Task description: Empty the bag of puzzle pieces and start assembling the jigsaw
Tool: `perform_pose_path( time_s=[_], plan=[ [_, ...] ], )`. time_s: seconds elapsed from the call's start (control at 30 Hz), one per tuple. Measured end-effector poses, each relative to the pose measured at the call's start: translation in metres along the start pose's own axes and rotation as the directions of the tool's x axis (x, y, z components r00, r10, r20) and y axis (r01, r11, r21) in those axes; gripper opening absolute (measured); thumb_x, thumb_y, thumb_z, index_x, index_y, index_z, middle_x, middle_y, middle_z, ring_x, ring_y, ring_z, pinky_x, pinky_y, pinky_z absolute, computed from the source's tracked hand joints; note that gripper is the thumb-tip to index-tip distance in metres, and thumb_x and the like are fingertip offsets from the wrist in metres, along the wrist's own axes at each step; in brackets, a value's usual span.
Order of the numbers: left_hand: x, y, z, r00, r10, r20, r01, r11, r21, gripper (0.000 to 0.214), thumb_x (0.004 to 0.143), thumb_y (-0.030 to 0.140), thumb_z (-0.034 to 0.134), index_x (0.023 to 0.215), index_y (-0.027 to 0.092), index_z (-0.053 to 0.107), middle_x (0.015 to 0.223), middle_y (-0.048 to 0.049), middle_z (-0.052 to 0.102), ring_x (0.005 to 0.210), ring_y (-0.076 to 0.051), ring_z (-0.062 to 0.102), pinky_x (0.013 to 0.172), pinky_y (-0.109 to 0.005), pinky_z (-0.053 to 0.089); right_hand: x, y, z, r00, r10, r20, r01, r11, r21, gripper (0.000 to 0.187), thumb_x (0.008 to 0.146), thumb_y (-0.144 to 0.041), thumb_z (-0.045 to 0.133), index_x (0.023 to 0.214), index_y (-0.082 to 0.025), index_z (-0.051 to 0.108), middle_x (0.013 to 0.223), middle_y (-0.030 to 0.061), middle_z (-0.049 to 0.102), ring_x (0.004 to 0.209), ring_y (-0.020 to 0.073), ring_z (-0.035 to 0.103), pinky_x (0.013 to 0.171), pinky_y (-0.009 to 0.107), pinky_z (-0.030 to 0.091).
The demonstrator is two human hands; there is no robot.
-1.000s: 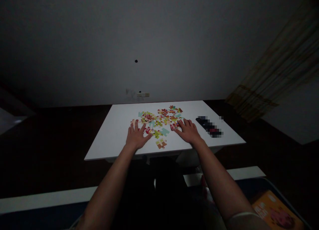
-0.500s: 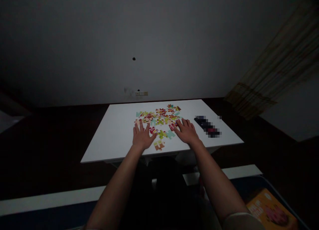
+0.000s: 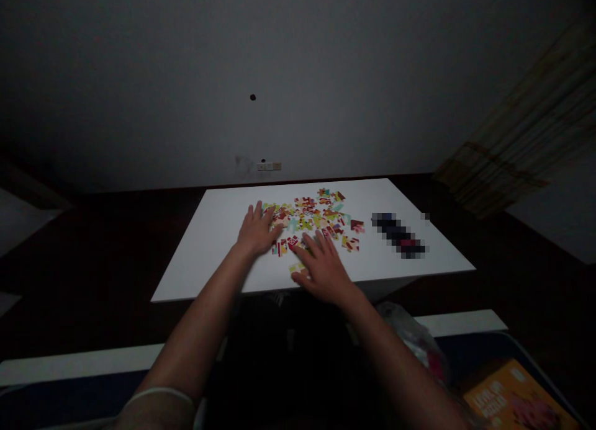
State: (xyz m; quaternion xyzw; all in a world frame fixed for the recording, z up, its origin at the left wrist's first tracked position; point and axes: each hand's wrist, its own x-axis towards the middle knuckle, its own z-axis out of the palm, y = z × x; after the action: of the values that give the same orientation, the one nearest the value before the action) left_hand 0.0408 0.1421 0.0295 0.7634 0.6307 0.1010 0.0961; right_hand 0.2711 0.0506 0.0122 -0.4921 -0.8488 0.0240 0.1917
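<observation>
A loose spread of colourful jigsaw puzzle pieces (image 3: pixel 305 219) lies on the white table (image 3: pixel 195 250). My left hand (image 3: pixel 257 229) rests at the left edge of the spread, fingers apart and pointing away from me. Nearer the front edge, my right hand (image 3: pixel 325 270) reaches over some pieces with its fingers spread. A pale green and tan piece (image 3: pixel 297 268) shows partly beside its thumb. Neither hand grips a piece; what lies under the right palm is hidden.
A dark object blurred by pixelation (image 3: pixel 398 234) lies on the table's right side. At the lower right are an orange puzzle box (image 3: pixel 516 396) and a clear plastic bag (image 3: pixel 410 331). A wall with a socket strip (image 3: pixel 269 166) stands behind the table, a curtain (image 3: pixel 493 138) at right.
My right hand has moved left and nearer the front edge, over the front pieces. My left hand has shifted slightly left and away from me. Pieces at the right are now uncovered.
</observation>
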Motion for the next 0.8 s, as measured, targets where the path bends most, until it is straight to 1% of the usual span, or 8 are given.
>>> perform_pose_path(
  time_s=[0.07, 0.13, 0.23, 0.3, 0.37, 0.47, 0.6, 0.8],
  plan=[
    [0.015, -0.006, 0.001, 1.0, 0.017, 0.024, -0.018, 0.999, 0.047, 0.074, 0.093, 0.068, 0.029, 0.155, 0.029, 0.024, 0.165, -0.0023, 0.005, 0.15, -0.034, -0.001, 0.12, -0.05, 0.006, 0.001, -0.018, 0.008, 1.0, 0.018, 0.0, -0.018, 1.0, 0.008, 0.066, 0.084, -0.062, 0.058, 0.145, -0.038, 0.044, 0.158, -0.0006, 0.031, 0.148, 0.0381, 0.014, 0.117, 0.062, 0.017],
    [0.022, -0.006, 0.008, 0.998, 0.021, 0.06, -0.026, 0.996, 0.082, 0.072, 0.093, 0.067, 0.031, 0.155, 0.031, 0.024, 0.164, -0.0025, 0.012, 0.15, -0.033, 0.008, 0.119, -0.05, 0.011, 0.002, -0.017, 0.012, 0.995, 0.099, -0.028, -0.1, 0.995, -0.012, 0.063, 0.086, -0.06, 0.057, 0.144, -0.04, 0.045, 0.157, -0.0005, 0.032, 0.148, 0.0403, 0.013, 0.115, 0.066, 0.016],
    [0.02, -0.002, 0.021, 0.999, 0.031, 0.043, -0.035, 0.994, 0.105, 0.073, 0.093, 0.067, 0.031, 0.156, 0.033, 0.02, 0.163, -0.0029, 0.017, 0.149, -0.034, 0.013, 0.118, -0.05, 0.013, -0.001, 0.007, 0.008, 0.98, 0.194, -0.045, -0.197, 0.978, -0.07, 0.059, 0.085, -0.064, 0.056, 0.14, -0.041, 0.051, 0.158, 0.001, 0.031, 0.147, 0.0443, 0.009, 0.112, 0.071, 0.013],
    [0.017, 0.001, 0.028, 0.999, 0.033, 0.013, -0.034, 0.993, 0.115, 0.073, 0.093, 0.068, 0.029, 0.156, 0.033, 0.019, 0.163, -0.0034, 0.018, 0.149, -0.035, 0.014, 0.118, -0.05, 0.014, -0.005, 0.027, 0.002, 0.971, 0.238, -0.013, -0.238, 0.964, -0.118, 0.064, 0.082, -0.07, 0.056, 0.139, -0.041, 0.053, 0.16, 0.0019, 0.027, 0.146, 0.047, 0.007, 0.112, 0.071, 0.011],
    [0.015, 0.002, 0.033, 1.0, 0.026, -0.009, -0.025, 0.992, 0.126, 0.073, 0.093, 0.068, 0.028, 0.156, 0.032, 0.019, 0.163, -0.0044, 0.019, 0.149, -0.036, 0.014, 0.118, -0.05, 0.014, -0.008, 0.043, -0.002, 0.953, 0.302, 0.023, -0.295, 0.941, -0.165, 0.07, 0.08, -0.075, 0.054, 0.141, -0.041, 0.05, 0.161, 0.0022, 0.022, 0.146, 0.0487, 0.005, 0.111, 0.071, 0.011],
    [0.017, 0.005, 0.04, 0.999, 0.011, -0.039, -0.005, 0.991, 0.136, 0.074, 0.093, 0.068, 0.025, 0.157, 0.03, 0.019, 0.162, -0.007, 0.02, 0.149, -0.036, 0.013, 0.118, -0.05, 0.014, -0.01, 0.056, -0.002, 0.922, 0.38, 0.074, -0.357, 0.91, -0.211, 0.075, 0.082, -0.078, 0.047, 0.147, -0.041, 0.041, 0.163, 0.0019, 0.014, 0.146, 0.0487, 0.005, 0.111, 0.069, 0.014],
    [0.018, 0.014, 0.049, 0.998, -0.023, -0.066, 0.031, 0.992, 0.122, 0.077, 0.093, 0.067, 0.025, 0.157, 0.024, 0.02, 0.162, -0.0095, 0.02, 0.149, -0.038, 0.011, 0.119, -0.052, 0.013, -0.004, 0.065, 0.003, 0.915, 0.384, 0.121, -0.351, 0.908, -0.228, 0.078, 0.083, -0.078, 0.044, 0.151, -0.041, 0.033, 0.164, -0.0004, 0.01, 0.146, 0.0481, 0.008, 0.112, 0.068, 0.015],
    [0.016, 0.045, 0.067, 0.99, -0.064, -0.124, 0.069, 0.997, 0.037, 0.079, 0.091, 0.068, 0.03, 0.156, 0.023, 0.024, 0.162, -0.0106, 0.021, 0.148, -0.04, 0.009, 0.119, -0.056, 0.011, 0.01, 0.078, 0.003, 0.927, 0.349, 0.134, -0.317, 0.924, -0.215, 0.073, 0.087, -0.074, 0.042, 0.151, -0.04, 0.034, 0.163, 0.0012, 0.013, 0.145, 0.046, 0.015, 0.112, 0.066, 0.016]
  ],
)
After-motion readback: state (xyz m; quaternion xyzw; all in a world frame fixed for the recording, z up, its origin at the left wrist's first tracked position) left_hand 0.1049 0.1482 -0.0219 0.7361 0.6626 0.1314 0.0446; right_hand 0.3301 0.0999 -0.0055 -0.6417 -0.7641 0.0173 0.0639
